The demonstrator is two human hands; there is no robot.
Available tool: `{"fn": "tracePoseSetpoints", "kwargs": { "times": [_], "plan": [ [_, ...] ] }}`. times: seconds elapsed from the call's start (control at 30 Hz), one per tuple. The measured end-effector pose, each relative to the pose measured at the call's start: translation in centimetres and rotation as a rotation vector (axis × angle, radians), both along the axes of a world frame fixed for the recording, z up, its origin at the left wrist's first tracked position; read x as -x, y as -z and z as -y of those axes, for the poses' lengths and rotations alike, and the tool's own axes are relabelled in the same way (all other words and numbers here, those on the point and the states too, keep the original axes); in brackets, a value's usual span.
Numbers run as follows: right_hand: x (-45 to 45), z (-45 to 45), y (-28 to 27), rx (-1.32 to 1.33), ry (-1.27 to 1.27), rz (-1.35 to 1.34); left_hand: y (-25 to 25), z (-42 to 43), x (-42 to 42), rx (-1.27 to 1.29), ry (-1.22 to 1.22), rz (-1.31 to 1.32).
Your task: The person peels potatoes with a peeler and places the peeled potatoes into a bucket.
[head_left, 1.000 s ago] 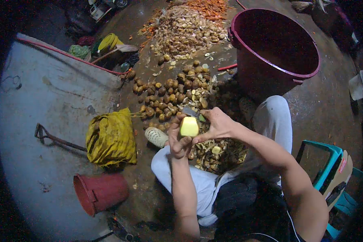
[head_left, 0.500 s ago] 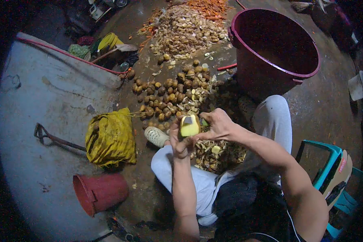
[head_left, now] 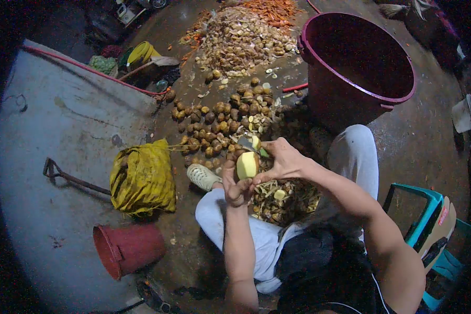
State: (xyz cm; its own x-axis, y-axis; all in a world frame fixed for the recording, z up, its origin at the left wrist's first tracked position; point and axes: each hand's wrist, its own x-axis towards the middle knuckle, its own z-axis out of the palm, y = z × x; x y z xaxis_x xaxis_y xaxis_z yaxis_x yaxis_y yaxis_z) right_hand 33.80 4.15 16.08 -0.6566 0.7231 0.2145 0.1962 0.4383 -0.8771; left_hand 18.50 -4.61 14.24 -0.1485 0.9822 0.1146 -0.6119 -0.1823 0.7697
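Note:
Between my hands is a partly peeled potato (head_left: 247, 166), its pale yellow flesh bare on the near side and brown skin at the edge. My left hand (head_left: 234, 183) is closed round it from the left and below. In my right hand (head_left: 281, 162) is a knife (head_left: 245, 143) with a grey blade and a bit of green at the handle. A yellow slice of peel (head_left: 256, 142) lies against the blade at the potato's far side. My right thumb touches the potato. Below my hands is a heap of peelings (head_left: 280, 206) between my legs.
Unpeeled potatoes (head_left: 214, 123) lie beyond my hands, with a pale peelings pile (head_left: 246, 44) and orange scraps (head_left: 267, 11) farther back. A large purple tub (head_left: 329, 94) stands right. At left are a yellow sack (head_left: 144, 178) and a red bucket (head_left: 136, 248); at right, a teal stool (head_left: 424, 201).
The knife blade has moved away from me, off the potato's face to its far edge, and a cut slice now shows by it. More yellow flesh is bare.

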Motion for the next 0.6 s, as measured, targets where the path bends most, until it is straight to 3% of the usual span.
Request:
{"fn": "tracePoseSetpoints", "kwargs": {
  "times": [0.1, 0.3, 0.47, 0.53, 0.6],
  "plan": [
    [-0.1, -0.1, 0.8, -0.008, -0.066, 0.067, 0.6, 0.1, 0.5, -0.018, 0.073, -0.019],
    [-0.5, 0.1, 0.6, -0.100, -0.035, 0.193, 0.6, 0.3, -0.1, -0.001, -0.025, -0.073],
    [-0.4, 0.7, 0.4, -0.491, 0.105, 0.191, 0.9, -0.2, -1.0, -0.050, -0.090, 0.095],
    [-0.3, 0.7, 0.7, -0.465, 0.069, 0.209, 1.1, -0.2, -1.0, -0.043, -0.110, 0.121],
    [0.4, 0.5, 1.8, -0.157, 0.063, 0.056, 1.5, -0.1, -0.3, 0.043, 0.000, 0.166]
  ]
}}
